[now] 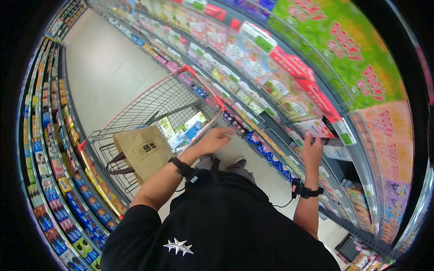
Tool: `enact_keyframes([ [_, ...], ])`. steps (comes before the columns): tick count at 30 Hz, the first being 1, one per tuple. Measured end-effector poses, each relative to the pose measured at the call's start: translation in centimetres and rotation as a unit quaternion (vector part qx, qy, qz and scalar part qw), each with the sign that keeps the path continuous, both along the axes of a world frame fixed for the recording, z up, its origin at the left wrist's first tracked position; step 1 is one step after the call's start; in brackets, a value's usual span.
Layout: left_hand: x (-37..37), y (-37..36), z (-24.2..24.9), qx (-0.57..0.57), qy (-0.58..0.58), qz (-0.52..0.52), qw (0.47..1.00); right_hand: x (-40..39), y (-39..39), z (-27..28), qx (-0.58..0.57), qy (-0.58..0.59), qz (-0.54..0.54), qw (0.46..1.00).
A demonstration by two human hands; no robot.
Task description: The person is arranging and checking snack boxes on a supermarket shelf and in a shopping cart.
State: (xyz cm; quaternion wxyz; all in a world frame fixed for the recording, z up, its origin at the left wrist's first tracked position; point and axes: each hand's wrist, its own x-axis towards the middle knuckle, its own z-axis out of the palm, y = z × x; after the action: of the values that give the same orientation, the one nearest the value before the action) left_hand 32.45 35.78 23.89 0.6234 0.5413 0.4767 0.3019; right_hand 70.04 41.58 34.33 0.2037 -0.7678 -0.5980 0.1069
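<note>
My right hand (313, 151) is raised at the shelf on the right, its fingers closed on the lower edge of a white and pink snack box (316, 128). The box sits at the shelf front, just below a red price strip. My left hand (217, 139) is in front of my body near the cart's right side, its fingers loosely apart with nothing in them. Beyond it stands a wire shopping cart (135, 106) with red trim. A brown paper bag (147, 151) and several colourful packages (192, 131) lie in the cart.
Shelves with many snack boxes (246, 58) run along the right, with large green Pocky packs (339, 45) near me. Another stocked shelf (58, 180) curves along the left. Pale floor (101, 54) stretches ahead between them. My shoe (238, 163) is below.
</note>
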Motion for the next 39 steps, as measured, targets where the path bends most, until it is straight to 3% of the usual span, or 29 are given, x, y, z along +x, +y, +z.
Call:
enact_keyframes([
  [5, -14.3, -4.8, -9.4, -0.061, 0.109, 0.258, 0.958, -0.6, -0.8, -0.9, 0.0, 0.021, -0.013, 1.0],
  [8, -19.8, -8.0, -13.2, -0.173, 0.104, 0.338, 0.919, 0.0, -1.2, -1.9, 0.006, 0.036, -0.003, 0.999],
  [11, -23.2, -10.6, -20.6, -0.223, 0.131, 0.324, 0.91, -0.2, -1.9, -2.4, 0.02, 0.049, 0.009, 0.999],
  [15, -24.2, -11.9, -26.9, -0.256, 0.177, 0.272, 0.911, -0.8, -4.2, -4.5, 0.103, 0.027, -0.019, 0.994],
  [18, -23.1, -10.4, -27.9, -0.269, 0.182, 0.259, 0.91, -1.3, -5.4, -6.6, 0.098, -0.232, 0.013, 0.968],
  [20, -23.1, -10.0, -32.0, -0.244, 0.205, 0.227, 0.92, -2.1, -5.0, -7.3, 0.107, -0.25, 0.0, 0.962],
  [26, -23.3, -6.6, -37.6, -0.179, 0.284, 0.194, 0.922, -3.7, -3.3, -8.5, 0.101, -0.314, -0.039, 0.943],
  [31, -23.2, -4.2, -38.6, -0.209, 0.243, 0.234, 0.918, -3.4, -2.8, -9.1, 0.065, -0.338, -0.055, 0.937],
  [33, -23.1, -3.6, -39.5, -0.261, 0.241, 0.206, 0.912, -3.0, -2.4, -9.6, 0.023, -0.335, -0.087, 0.938],
  [34, -22.7, -4.0, -40.8, -0.17, 0.302, 0.211, 0.914, -3.1, -2.2, -9.8, 0.023, -0.337, -0.09, 0.937],
  [35, -22.6, -4.2, -42.1, -0.168, 0.3, 0.209, 0.915, -3.2, -2.0, -10.1, 0.041, -0.345, -0.086, 0.934],
  [39, -22.6, -2.6, -40.8, -0.235, 0.277, 0.193, 0.911, -2.9, -2.0, -10.5, 0.016, -0.339, -0.113, 0.934],
])
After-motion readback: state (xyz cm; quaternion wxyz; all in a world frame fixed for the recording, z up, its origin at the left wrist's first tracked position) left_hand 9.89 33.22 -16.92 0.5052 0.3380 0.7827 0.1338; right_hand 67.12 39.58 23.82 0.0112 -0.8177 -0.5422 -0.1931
